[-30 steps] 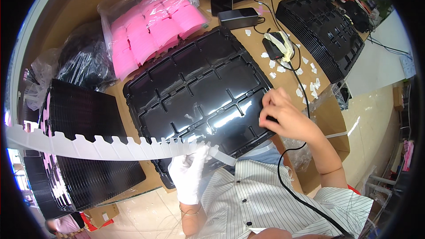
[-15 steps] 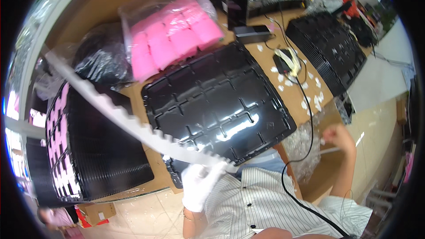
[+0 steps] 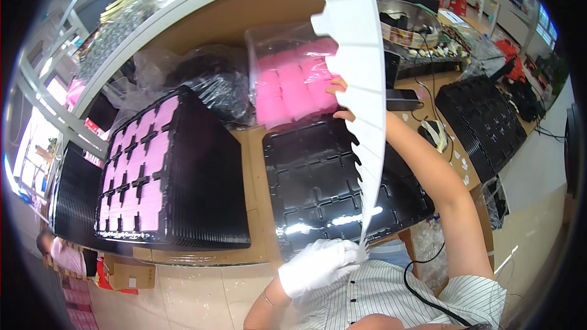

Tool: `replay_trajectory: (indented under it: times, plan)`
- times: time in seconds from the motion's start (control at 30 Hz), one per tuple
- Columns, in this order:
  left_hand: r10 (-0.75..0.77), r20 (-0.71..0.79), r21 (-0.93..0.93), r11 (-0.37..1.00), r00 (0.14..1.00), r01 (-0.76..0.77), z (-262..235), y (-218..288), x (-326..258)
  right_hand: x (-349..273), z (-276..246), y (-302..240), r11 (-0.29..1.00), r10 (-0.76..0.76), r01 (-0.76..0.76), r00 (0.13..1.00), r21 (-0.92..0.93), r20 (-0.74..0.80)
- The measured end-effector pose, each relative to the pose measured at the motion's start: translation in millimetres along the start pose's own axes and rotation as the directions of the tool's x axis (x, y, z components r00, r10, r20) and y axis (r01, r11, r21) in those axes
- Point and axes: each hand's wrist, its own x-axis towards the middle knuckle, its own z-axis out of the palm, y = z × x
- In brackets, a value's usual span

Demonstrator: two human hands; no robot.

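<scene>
A long white notched strip (image 3: 358,55) rises from my left hand (image 3: 321,267) past the top of the picture, one edge cut into teeth. My left hand, in a white glove, is closed on its lower end. My bare right hand (image 3: 341,99) reaches behind the strip; some fingertips show spread apart past the toothed edge, while the palm is hidden. Whether they touch the strip I cannot make out. Under the strip lies a black plastic tray (image 3: 306,171) with raised ridges, partly covered by the strip and my right forearm.
At left stands a stack of black trays (image 3: 208,177) with pink pieces in the outermost. Behind are bagged pink foam blocks (image 3: 290,88) and a black bundle in clear plastic (image 3: 211,79). More black trays (image 3: 483,119) stand at right. A black cable (image 3: 422,261) crosses my front.
My right hand has come from the right side to behind the strip, its fist opened. The strip has swung from leaning left to nearly upright. The view has shifted left.
</scene>
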Motion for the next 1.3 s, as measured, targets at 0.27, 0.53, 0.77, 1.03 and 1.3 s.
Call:
replay_trajectory:
  times: [0.27,0.53,0.77,1.03,1.3]
  plan:
    - [-0.17,-0.117,0.208,0.959,0.978,0.192,-52.6,-28.2,-23.9,59.8,40.5,41.2,0.978,0.148,-0.188,0.929,0.088,0.34]
    - [0.1,-0.529,0.278,0.959,0.843,0.061,-79.4,-125.5,113.4,56.7,69.0,44.5,0.942,0.276,-0.237,0.95,0.237,-0.148]
    - [-0.292,-0.463,0.211,0.881,0.837,0.424,-77.0,-164.4,161.4,23.9,-21.4,-54.5,0.987,-0.136,0.161,0.89,0.021,-0.435]
    - [-0.735,-0.416,-0.885,0.192,0.536,-0.424,-31.4,-60.6,14.4,-97.4,-85.7,-118.4,0.969,-0.243,0.244,0.941,-0.026,-0.236]
    - [-0.803,-0.402,-0.798,0.543,0.44,0.262,-7.1,-53.4,-20.8,-166.8,-112.7,-153.9,0.985,-0.106,0.109,0.994,-0.134,0.023]
